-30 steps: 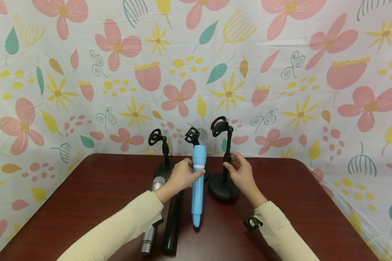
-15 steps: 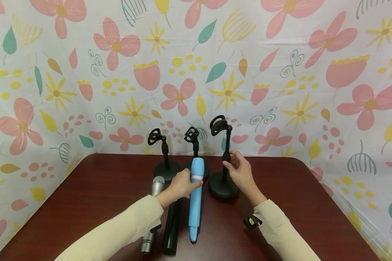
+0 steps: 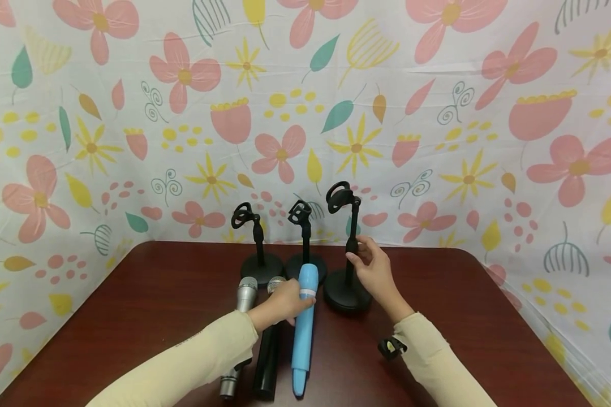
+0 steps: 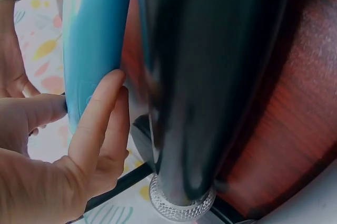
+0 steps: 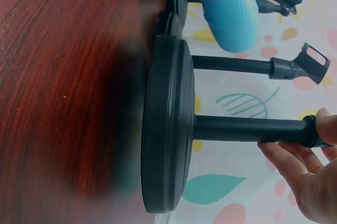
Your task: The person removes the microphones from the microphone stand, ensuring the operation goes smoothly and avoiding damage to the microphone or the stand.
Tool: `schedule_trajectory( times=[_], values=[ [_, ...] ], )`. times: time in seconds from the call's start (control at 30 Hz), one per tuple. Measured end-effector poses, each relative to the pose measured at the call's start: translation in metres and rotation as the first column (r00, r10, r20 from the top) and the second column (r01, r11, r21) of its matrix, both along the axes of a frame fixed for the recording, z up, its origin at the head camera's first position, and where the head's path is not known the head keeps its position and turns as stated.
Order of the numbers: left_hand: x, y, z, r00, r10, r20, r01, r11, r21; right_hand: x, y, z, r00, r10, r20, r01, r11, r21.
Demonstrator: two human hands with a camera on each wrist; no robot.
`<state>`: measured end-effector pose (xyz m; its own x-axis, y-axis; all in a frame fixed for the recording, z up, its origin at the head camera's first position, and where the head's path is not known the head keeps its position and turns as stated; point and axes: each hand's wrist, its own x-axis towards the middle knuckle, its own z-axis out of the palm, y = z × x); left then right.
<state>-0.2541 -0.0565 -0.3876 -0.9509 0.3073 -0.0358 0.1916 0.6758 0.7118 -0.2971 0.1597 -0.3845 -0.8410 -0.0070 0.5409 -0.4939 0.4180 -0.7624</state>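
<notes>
My left hand (image 3: 283,302) pinches a blue microphone (image 3: 303,339) near its head, thumb on one side and fingers on the other, as the left wrist view also shows. The microphone points away from me, low over the table; whether it touches the wood is unclear. My right hand (image 3: 375,270) grips the pole of the tallest black microphone stand (image 3: 347,297) by its collar, thumb and fingertips around it. That stand is upright, its clip holding nothing. Beside the blue microphone lies a black microphone (image 3: 267,362), partly hidden by my left hand. A silver microphone (image 3: 246,294) lies left of it, partly under my sleeve.
Two shorter black stands, the left one (image 3: 261,268) and the middle one (image 3: 291,265), stand at the back with unfilled clips. The dark red wooden table (image 3: 173,299) ends at a flowered cloth backdrop (image 3: 305,113).
My left hand has drawn the blue microphone back toward me and lowered it, uncovering the middle stand and the black microphone's mesh head. The right hand stays on its stand.
</notes>
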Motion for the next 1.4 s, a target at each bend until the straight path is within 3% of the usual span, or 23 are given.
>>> schedule_trajectory(
  times=[0.33, 0.87, 1.1, 1.4],
  values=[
    [0.003, 0.004, -0.006, 1.0, -0.003, 0.027, 0.004, 0.998, -0.058, 0.0, 0.002, 0.001, 1.0, -0.008, 0.004, 0.008, 1.0, 0.01],
    [0.007, 0.006, -0.016, 0.995, 0.026, 0.1, -0.024, 0.999, -0.026, 0.0, 0.001, -0.001, 1.0, -0.02, -0.002, 0.02, 1.0, 0.017],
    [0.006, 0.01, -0.016, 0.995, 0.046, 0.091, -0.04, 0.997, -0.066, -0.002, 0.003, -0.004, 1.0, -0.017, -0.013, 0.017, 1.0, 0.02],
    [0.002, 0.009, -0.015, 0.997, 0.024, 0.07, -0.015, 0.992, -0.124, -0.007, 0.004, -0.003, 1.0, -0.025, -0.005, 0.025, 0.999, 0.024]
  ],
)
